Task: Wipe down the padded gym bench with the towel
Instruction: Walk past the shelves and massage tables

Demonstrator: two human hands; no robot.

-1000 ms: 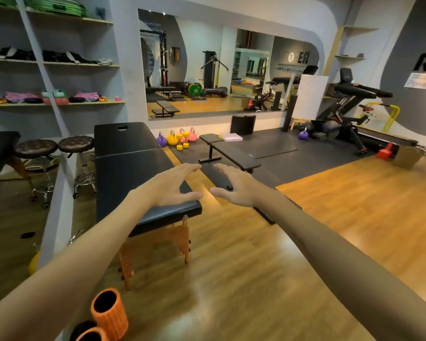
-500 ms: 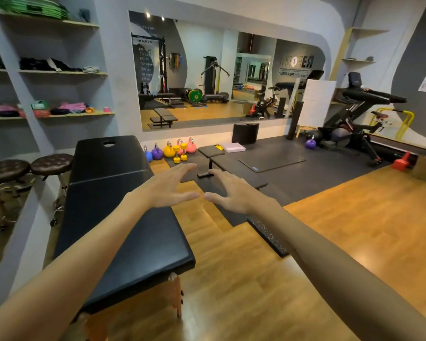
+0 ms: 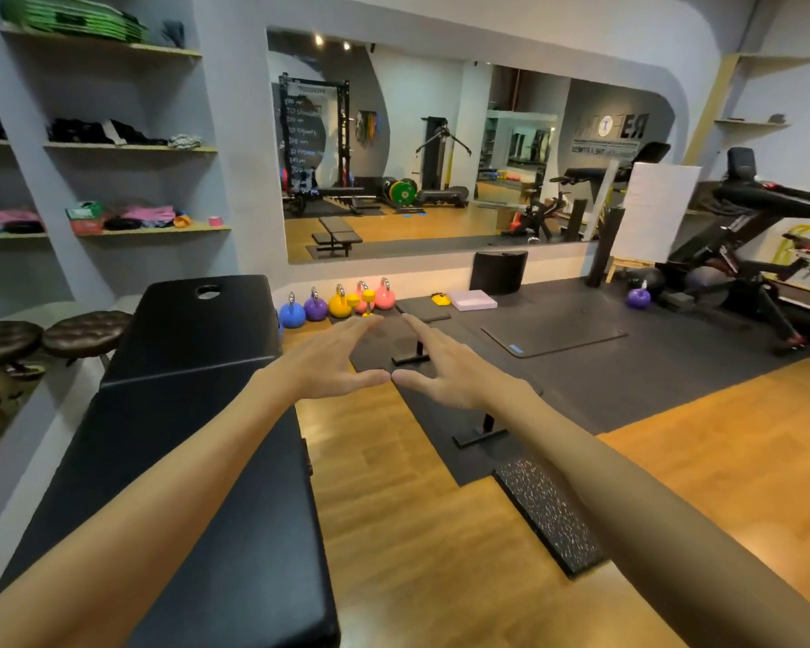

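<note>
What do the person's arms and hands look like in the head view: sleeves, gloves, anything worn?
Both forearms are bare for as far as the frame shows them, with no sleeves in view. The left hand and right hand wear no gloves. No watch, bracelet or ring can be seen on either one, and there are no markings, straps or cables.

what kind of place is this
Most likely a small gym or fitness studio: coloured kettlebells line the wall below a big mirror, a flat bench stands on black matting, and a treadmill sits at the right.
</note>
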